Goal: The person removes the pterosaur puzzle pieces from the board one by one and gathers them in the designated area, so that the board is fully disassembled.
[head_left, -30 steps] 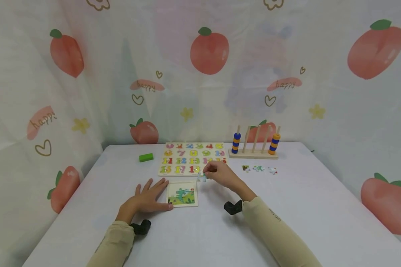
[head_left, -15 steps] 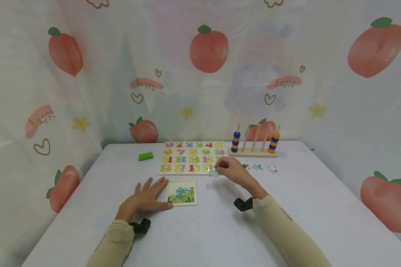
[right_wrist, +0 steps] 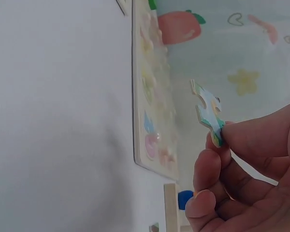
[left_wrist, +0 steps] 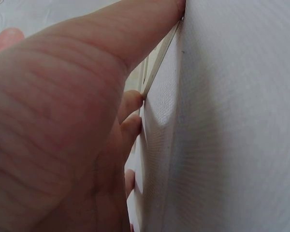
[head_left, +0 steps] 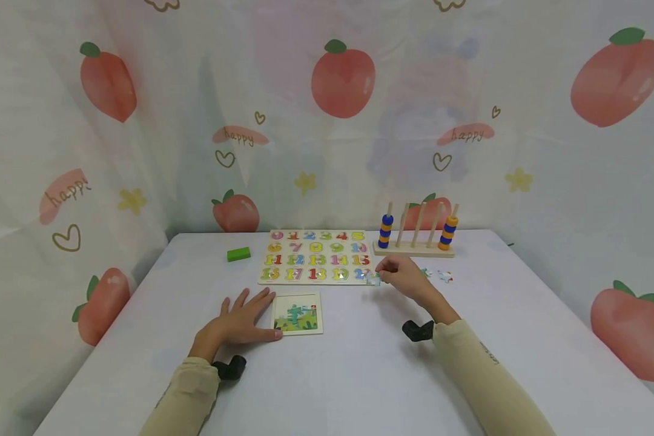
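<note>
Between thumb and fingertips my right hand point(head_left: 409, 281) pinches a light-blue and green jigsaw piece point(right_wrist: 209, 112), raised above the table near the number board's front right corner. My left hand point(head_left: 238, 321) lies spread on the table, its thumb and a fingertip touching the left side of a small square puzzle tray point(head_left: 320, 315). Joined pieces with a green picture point(head_left: 297, 320) fill part of that tray. To the right of my right hand lie loose jigsaw pieces point(head_left: 444, 276), some of them partly hidden by it.
Behind the tray lies a wooden number board point(head_left: 316, 253) with coloured numerals. A bead rack point(head_left: 414, 248) with blue and orange rings stands at the back right. A green block point(head_left: 238, 254) is left of the board. Fruit-printed cloth point(head_left: 343, 151) rises behind the table.
My right hand has moved to the right and slightly away from me, carrying the jigsaw piece from beside the tray toward the loose pieces. My left hand stays at the tray.
</note>
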The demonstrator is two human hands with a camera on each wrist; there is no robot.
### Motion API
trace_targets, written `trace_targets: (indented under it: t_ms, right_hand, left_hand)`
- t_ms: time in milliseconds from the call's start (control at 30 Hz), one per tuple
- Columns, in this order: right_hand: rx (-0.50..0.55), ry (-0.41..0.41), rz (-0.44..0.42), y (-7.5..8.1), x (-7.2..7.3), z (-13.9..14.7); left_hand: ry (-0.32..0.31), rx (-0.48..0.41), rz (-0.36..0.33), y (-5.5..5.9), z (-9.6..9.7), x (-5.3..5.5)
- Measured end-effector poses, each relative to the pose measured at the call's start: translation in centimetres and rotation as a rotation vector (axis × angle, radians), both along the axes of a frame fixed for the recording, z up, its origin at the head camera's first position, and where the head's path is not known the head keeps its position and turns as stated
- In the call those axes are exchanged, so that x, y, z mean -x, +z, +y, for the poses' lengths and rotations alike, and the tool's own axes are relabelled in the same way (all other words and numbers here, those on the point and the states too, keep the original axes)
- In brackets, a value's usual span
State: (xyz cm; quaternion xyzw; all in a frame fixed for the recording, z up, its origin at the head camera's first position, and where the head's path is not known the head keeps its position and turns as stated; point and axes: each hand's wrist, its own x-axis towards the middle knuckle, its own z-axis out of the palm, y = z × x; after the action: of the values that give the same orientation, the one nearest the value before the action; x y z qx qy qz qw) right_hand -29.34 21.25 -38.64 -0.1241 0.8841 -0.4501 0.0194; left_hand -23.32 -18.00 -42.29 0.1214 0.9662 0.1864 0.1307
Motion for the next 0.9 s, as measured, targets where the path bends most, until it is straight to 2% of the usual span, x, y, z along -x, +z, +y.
trace_targets:
  t_ms: [400, 767, 900]
  right_hand:
    - [-0.029, -0.082, -0.028, -0.2, 0.9, 2.9]
    - [-0.062, -0.088, 0.011, -1.0, 1.6, 4.7]
    - [-0.059, -0.092, 0.012, -1.2, 1.6, 5.3]
  left_hand:
    - [0.004, -0.003, -0.005, -0.2, 0.0, 0.2]
    - [0.005, -0.012, -0.006, -1.1, -0.3, 0.6]
    - [0.003, -0.001, -0.017, -0.8, -0.3, 0.6]
